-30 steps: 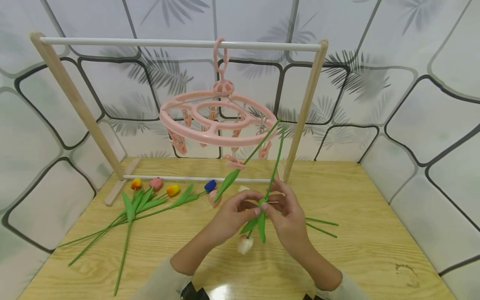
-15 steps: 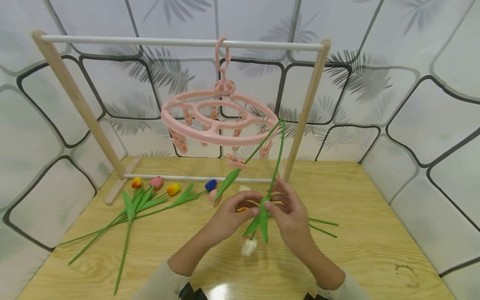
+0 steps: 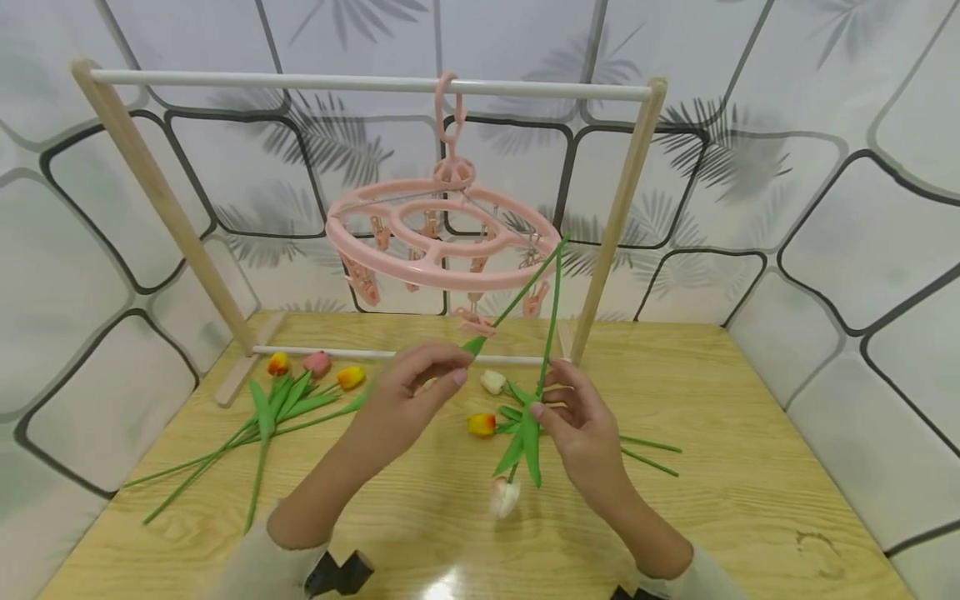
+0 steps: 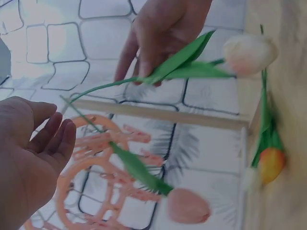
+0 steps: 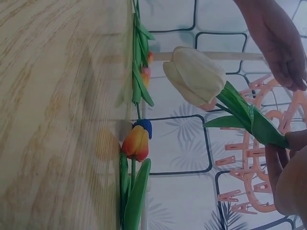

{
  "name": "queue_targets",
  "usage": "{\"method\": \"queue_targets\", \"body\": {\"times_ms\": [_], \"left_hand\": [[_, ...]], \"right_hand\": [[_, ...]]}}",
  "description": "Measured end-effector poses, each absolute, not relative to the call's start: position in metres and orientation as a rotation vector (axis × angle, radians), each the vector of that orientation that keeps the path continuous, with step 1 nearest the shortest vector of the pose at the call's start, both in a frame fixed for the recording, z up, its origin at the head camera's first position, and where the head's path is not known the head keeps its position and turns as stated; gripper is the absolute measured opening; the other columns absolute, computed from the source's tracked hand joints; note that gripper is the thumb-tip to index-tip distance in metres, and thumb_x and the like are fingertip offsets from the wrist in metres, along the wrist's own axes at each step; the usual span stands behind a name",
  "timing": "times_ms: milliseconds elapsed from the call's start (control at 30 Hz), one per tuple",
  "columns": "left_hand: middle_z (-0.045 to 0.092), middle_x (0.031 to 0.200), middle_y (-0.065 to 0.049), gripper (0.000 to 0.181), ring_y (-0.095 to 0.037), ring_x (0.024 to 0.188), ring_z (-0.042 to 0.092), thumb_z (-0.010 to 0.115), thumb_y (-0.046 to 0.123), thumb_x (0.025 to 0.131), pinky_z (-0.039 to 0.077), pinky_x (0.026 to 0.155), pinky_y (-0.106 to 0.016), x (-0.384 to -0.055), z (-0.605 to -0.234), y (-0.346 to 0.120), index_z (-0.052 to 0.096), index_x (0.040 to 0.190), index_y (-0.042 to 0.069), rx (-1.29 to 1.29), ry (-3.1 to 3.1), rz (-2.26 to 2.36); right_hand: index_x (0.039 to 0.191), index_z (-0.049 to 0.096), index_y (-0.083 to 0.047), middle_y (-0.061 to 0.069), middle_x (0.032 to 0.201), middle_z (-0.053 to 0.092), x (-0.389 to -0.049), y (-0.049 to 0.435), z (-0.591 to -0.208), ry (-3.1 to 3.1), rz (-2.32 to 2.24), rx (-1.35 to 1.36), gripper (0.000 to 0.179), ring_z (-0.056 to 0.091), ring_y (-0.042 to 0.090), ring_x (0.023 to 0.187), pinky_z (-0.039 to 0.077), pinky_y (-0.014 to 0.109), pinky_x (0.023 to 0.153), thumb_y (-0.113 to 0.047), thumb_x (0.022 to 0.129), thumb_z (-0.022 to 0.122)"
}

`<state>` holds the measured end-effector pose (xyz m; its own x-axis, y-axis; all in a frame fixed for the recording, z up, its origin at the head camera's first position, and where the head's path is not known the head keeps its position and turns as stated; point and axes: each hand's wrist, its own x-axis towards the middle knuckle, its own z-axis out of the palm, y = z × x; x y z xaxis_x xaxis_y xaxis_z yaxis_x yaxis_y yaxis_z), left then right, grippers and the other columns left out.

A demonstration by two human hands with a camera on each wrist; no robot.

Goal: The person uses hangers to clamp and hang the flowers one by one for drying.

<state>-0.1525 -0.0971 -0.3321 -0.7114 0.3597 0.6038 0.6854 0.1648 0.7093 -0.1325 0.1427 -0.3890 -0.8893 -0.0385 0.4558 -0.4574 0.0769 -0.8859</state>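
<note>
My right hand (image 3: 577, 433) pinches a white artificial tulip (image 3: 506, 497) where its green leaves meet the stem. Its bloom hangs down and its stem points up toward the pink clip hanger (image 3: 442, 275). From a clip of that hanger hangs a pink tulip (image 4: 187, 206), bloom downward, mostly covered by my left hand in the head view. My left hand (image 3: 416, 396) is in front of it, and in the left wrist view its loosely bent fingers (image 4: 53, 139) hold nothing. Several clips dangle from the hanger's ring.
A wooden stand with a white top bar (image 3: 300, 81) carries the hanger. Several tulips lie on the table (image 3: 750, 467) at the left, including a pink one (image 3: 317, 363). A white tulip (image 3: 492, 382) and an orange-yellow one (image 3: 482, 425) lie behind the right hand.
My left hand has left the white tulip and moved up and left, in front of the hanging pink tulip. The right hand keeps its pinch on the white tulip, nearly in place.
</note>
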Motion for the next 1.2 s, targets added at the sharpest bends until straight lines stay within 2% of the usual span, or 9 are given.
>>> {"method": "queue_targets", "body": {"times_ms": [133,233,500,600,733,933,1033,1167,1200], "left_hand": [[0.069,0.105,-0.009,0.026,-0.015,0.092,0.063,0.068,-0.009,0.09,0.053,0.082,-0.023,-0.165,-0.31,-0.11,0.07,0.113,0.003,-1.072,-2.003,-1.322],[0.069,0.107,-0.011,0.029,-0.018,0.096,0.063,0.071,-0.011,0.086,0.051,0.088,-0.024,-0.174,-0.292,-0.118,0.071,0.112,0.002,-1.118,-1.93,-1.194],[0.068,0.117,-0.014,0.03,-0.026,0.111,0.062,0.074,0.01,0.092,0.048,0.1,-0.032,-0.19,-0.251,-0.127,0.069,0.12,0.001,-1.259,-1.884,-0.87],[0.067,0.117,-0.014,0.032,-0.028,0.112,0.06,0.077,0.006,0.089,0.049,0.096,-0.035,-0.198,-0.244,-0.123,0.07,0.12,0.001,-1.264,-1.9,-0.757],[0.068,0.115,-0.013,0.034,-0.03,0.112,0.059,0.08,0.009,0.086,0.048,0.097,-0.042,-0.209,-0.24,-0.115,0.072,0.118,0.003,-1.261,-1.949,-0.626],[0.07,0.112,-0.009,0.027,-0.026,0.103,0.065,0.079,0.01,0.088,0.053,0.09,-0.04,-0.22,-0.236,-0.105,0.074,0.114,0.006,-1.314,-2.009,-0.551],[0.071,0.112,-0.009,0.028,-0.026,0.101,0.066,0.079,0.009,0.087,0.054,0.092,-0.04,-0.22,-0.235,-0.105,0.074,0.115,0.005,-1.32,-2.024,-0.537],[0.073,0.111,-0.009,0.026,-0.027,0.099,0.068,0.077,0.008,0.089,0.042,0.113,-0.045,-0.216,-0.234,-0.108,0.074,0.114,0.004,-1.317,-2.068,-0.535],[0.074,0.11,-0.009,0.025,-0.027,0.098,0.068,0.077,0.008,0.089,0.044,0.112,-0.044,-0.216,-0.234,-0.109,0.075,0.113,0.004,-1.313,-2.079,-0.531]], "right_hand": [[0.145,0.05,-0.007,0.006,0.121,0.054,-0.133,0.143,-0.389,-2.054,1.885,0.484,0.058,0.062,0.008,0.099,0.056,0.019,0.082,0.009,0.092,0.066],[0.145,0.05,-0.007,0.008,0.121,0.054,-0.132,0.143,-0.39,-2.059,1.88,0.484,0.057,0.062,0.01,0.1,0.056,0.019,0.083,0.009,0.092,0.066],[0.145,0.049,-0.007,0.007,0.121,0.053,-0.132,0.147,-0.395,-2.092,1.858,0.475,0.058,0.061,0.009,0.101,0.056,0.019,0.083,0.007,0.092,0.067],[0.145,0.049,-0.007,0.006,0.121,0.053,-0.132,0.147,-0.395,-2.094,1.85,0.48,0.058,0.061,0.008,0.101,0.055,0.018,0.084,0.006,0.092,0.067],[0.146,0.049,-0.008,0.006,0.121,0.053,-0.132,0.147,-0.394,-2.092,1.855,0.486,0.057,0.061,0.009,0.101,0.055,0.018,0.084,0.005,0.093,0.067],[0.146,0.049,-0.009,0.008,0.122,0.053,-0.132,0.145,-0.392,-2.092,1.87,0.459,0.057,0.061,0.009,0.101,0.055,0.018,0.085,0.005,0.093,0.067],[0.146,0.049,-0.01,0.01,0.123,0.053,-0.132,0.144,-0.39,-2.093,1.884,0.443,0.058,0.061,0.012,0.102,0.055,0.018,0.086,0.005,0.093,0.067],[0.147,0.048,-0.011,0.01,0.125,0.052,-0.132,0.144,-0.389,-2.097,1.903,0.426,0.058,0.061,0.015,0.104,0.054,0.018,0.087,0.003,0.094,0.067],[0.147,0.048,-0.011,0.009,0.125,0.053,-0.132,0.144,-0.389,-2.1,1.9,0.424,0.058,0.061,0.015,0.104,0.054,0.018,0.087,0.003,0.094,0.067]]}}
